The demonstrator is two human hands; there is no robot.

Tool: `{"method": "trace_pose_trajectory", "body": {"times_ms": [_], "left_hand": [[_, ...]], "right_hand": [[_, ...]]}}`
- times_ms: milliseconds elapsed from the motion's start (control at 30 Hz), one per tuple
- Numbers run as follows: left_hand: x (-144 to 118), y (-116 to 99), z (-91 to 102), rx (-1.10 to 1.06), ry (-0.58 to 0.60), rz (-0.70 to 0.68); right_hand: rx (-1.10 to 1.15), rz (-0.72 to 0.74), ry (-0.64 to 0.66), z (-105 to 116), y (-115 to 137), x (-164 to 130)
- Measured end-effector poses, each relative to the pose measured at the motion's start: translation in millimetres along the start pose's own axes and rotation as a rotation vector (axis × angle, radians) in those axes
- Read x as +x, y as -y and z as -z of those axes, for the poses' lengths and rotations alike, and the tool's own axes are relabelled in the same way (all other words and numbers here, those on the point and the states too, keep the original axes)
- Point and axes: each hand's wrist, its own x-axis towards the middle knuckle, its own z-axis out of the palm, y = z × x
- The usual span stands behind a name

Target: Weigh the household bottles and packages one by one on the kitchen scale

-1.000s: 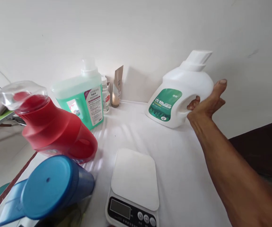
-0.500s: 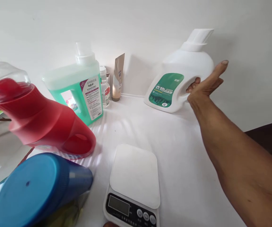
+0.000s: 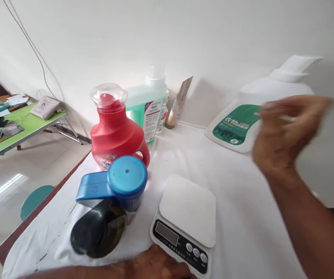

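Right hand [image 3: 285, 133] was blurry, fingers loosely spread, holding nothing, just in front of the white detergent bottle [image 3: 242, 124]. Left hand [image 3: 155, 265] sat beside the scale [image 3: 185, 221]; couldn't tell its grip.

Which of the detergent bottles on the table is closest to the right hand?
The white bottle with the green label, at the far right by the wall. The blurred right hand is just in front of it, while the red bottle and pale green bottle stand far left.
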Motion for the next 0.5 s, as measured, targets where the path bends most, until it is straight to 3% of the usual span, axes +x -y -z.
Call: {"method": "trace_pose_trajectory", "body": {"times_ms": [33, 67, 100, 167, 200, 333, 500], "left_hand": [[0, 0, 1.8, 0.015, 0.003, -0.004], [0, -1, 2.5, 0.03, -0.001, 0.002], [0, -1, 2.5, 0.044, -0.016, 0.014], [-1, 0, 0.7, 0.053, -0.061, 0.012], [-1, 1, -0.6, 0.055, -0.083, -0.003], [-1, 5, -6.4, 0.064, -0.099, -0.056], [-3, 8, -12.9, 0.088, -0.102, -0.061]], "right_hand": [[0.164, -0.088, 0.2, -11, 31, -19], [0.308, -0.205, 0.493, -23, 59, -37], [0.351, -0.228, 0.63, -35, 84, -55], [0.414, -0.244, 0.77, -60, 120, -83], [0.499, -0.335, 0.849, -70, 131, -94], [0.66, -0.583, 0.944, -93, 147, -115], [0.682, -0.729, 0.939, -99, 146, -125]]}}
